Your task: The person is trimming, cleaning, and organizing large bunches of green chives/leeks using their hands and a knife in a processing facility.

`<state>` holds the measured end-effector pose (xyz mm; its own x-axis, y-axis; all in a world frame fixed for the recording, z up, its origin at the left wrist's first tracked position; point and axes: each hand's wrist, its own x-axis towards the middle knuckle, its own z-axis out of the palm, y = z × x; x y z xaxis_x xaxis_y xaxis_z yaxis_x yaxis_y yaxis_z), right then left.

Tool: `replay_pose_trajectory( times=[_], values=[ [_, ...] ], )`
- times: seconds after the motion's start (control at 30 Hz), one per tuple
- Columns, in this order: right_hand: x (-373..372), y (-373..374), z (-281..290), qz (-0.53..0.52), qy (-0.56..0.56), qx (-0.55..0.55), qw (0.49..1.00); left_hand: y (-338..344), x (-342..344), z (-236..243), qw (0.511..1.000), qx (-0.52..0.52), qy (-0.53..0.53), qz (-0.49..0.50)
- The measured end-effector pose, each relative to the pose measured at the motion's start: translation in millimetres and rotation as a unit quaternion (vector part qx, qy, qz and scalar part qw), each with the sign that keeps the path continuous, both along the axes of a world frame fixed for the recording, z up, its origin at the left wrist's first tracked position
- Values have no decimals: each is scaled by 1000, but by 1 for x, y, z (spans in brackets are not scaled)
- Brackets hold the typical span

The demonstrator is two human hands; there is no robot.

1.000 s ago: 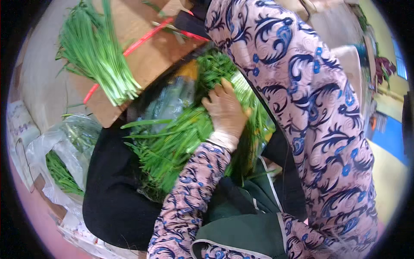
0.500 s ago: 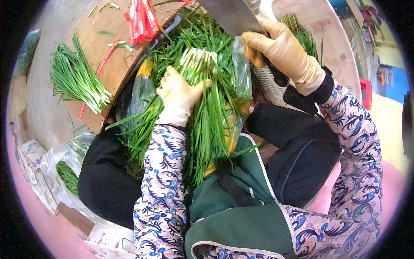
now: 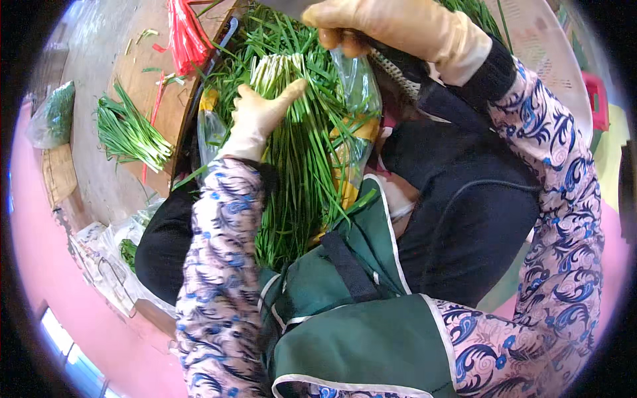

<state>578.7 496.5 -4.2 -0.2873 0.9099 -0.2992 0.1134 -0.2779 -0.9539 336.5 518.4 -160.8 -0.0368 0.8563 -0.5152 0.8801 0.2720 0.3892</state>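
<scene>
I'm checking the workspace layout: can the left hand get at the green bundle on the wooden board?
Probably yes: the green bundle lies uncovered on the wooden board, left of the left hand, which may have to leave the pale-ended bunch it touches.

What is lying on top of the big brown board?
A bunch of greens, red strips and cut scraps. One strip passes beneath the bunch; its covered part, and the board below, cannot be seen.

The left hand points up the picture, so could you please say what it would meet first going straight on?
Probably the pale ends of the green bundle beside the left hand, with loose greens beyond; depth is hard to judge here.
</scene>
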Motion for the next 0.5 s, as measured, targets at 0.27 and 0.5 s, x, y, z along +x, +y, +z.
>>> replay_pose_trajectory(
  times=[0.27,0.5],
  values=[
    [-11,1,-15,64,-16,19,998,-40,67,11,960,57,275,-3],
    [-14,-13,-60,109,-186,51,975,-31,2,-5,967,137,212,-24]
  ],
)
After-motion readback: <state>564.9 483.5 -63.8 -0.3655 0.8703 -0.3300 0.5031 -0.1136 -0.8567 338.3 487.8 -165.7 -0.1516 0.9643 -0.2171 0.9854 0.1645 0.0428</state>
